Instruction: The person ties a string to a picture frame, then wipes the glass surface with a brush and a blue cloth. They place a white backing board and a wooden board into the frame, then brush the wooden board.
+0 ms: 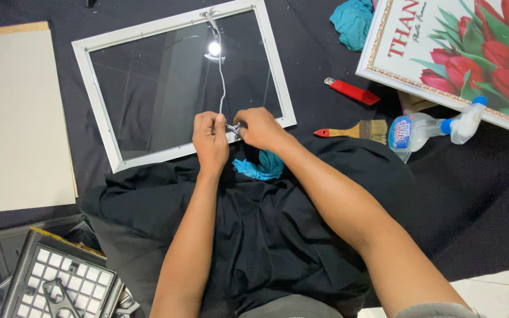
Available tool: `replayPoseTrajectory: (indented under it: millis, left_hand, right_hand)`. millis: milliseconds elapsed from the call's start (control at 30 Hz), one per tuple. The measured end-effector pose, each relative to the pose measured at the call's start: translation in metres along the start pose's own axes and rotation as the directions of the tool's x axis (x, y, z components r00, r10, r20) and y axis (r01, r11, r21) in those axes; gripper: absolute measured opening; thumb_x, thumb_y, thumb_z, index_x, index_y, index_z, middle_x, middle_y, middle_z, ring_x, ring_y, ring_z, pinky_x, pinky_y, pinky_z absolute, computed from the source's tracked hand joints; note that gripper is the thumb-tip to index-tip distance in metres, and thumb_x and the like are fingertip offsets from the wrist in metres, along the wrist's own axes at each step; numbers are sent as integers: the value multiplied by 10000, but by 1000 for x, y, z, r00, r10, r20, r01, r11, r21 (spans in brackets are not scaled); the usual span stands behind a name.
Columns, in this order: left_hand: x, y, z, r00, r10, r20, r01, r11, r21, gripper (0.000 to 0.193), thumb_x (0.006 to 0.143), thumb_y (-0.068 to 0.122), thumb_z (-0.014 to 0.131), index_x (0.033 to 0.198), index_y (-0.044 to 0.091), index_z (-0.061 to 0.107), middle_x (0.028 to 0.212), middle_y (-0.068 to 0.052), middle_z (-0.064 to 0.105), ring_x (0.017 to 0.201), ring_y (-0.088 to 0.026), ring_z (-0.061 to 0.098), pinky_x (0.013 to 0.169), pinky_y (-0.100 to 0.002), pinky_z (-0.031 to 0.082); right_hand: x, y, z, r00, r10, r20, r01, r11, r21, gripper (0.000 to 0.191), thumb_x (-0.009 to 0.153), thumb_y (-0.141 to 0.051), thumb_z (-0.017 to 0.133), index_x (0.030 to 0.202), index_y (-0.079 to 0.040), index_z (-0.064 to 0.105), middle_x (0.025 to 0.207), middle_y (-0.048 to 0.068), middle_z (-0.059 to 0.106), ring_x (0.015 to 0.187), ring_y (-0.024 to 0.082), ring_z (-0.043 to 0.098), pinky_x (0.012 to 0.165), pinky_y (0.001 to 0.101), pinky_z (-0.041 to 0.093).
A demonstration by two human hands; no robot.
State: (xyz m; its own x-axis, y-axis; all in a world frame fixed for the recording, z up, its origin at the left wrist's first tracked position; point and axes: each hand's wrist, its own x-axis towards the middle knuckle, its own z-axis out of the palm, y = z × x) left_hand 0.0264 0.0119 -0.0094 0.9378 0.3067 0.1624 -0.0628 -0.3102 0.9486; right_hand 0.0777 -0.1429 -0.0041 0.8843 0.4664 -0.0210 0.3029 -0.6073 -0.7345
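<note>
A black cloth [478,176] covers the floor and lies bunched over the person's lap. On it lies the white picture frame [181,82], glass face up, a lamp's glare showing near its top edge. Left of the frame rests a large beige board [16,118]. Right of the frame and well apart from it, a gold-edged picture of red tulips [460,56] sits tilted. Below the frame's left corner, near the person's knee, is a black grid-shaped plastic piece [60,282].

Between the frame and the tulip picture lie a clear spray bottle [425,129], on its side, a paintbrush with a red handle [354,131] and a red utility knife [351,91]. A teal rag [351,20] is crumpled above the knife; another teal cloth [260,166] lies just below the frame's bottom edge.

A thin white cord [221,76] runs from the frame's top rail down across the glass to the bottom rail. There the left hand [210,138] and right hand [260,128] meet, fingers pinched together on the cord's lower end, seemingly around a small metal fitting that is too small to make out.
</note>
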Motion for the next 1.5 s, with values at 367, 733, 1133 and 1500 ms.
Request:
replayPoseTrajectory:
  millis: [367, 733, 1133, 1500]
  left_hand:
    - [0, -2, 0, 999, -41, 4, 41, 998, -39, 242, 1063, 192, 587, 918, 6, 642, 973, -69, 619, 863, -167, 618, 791, -301, 504]
    - [0, -5, 3, 983, -161, 92, 178, 961, -213, 250, 1064, 187, 573, 914, -7, 626, 942, -65, 593, 770, -133, 696, 700, -276, 543]
    - [0, -5, 0, 998, -47, 39, 49, 998, -47, 240, 1047, 205, 619, 915, 7, 650, 954, -69, 614, 790, -166, 595, 731, -302, 490]
    - [1, -4, 1, 999, -32, 31, 34, 998, -60, 250, 1068, 196, 604, 915, 2, 638, 940, -72, 636, 834, -158, 636, 784, -297, 511]
  right_hand:
    - [16, 5, -45, 775, 347, -528, -426, 904, -31, 116, 877, -174, 690, 940, -77, 689, 841, 160, 718, 823, 347, 703, 724, 437, 535]
    - [13, 9, -26, 992, 124, 30, -122, 853, 507, 365, 906, -51, 590, 1256, -39, 691, 1205, 120, 748, 1111, 196, 710, 968, 297, 539]
    - [2, -12, -6, 926, 192, 325, -236, 967, 99, 354, 701, -150, 752, 1032, -25, 735, 912, 181, 716, 848, 338, 721, 759, 416, 552]
    - [2, -1, -3, 983, 150, 102, -149, 989, -20, 175, 775, -164, 726, 868, -17, 705, 789, 160, 705, 770, 356, 696, 714, 444, 533]
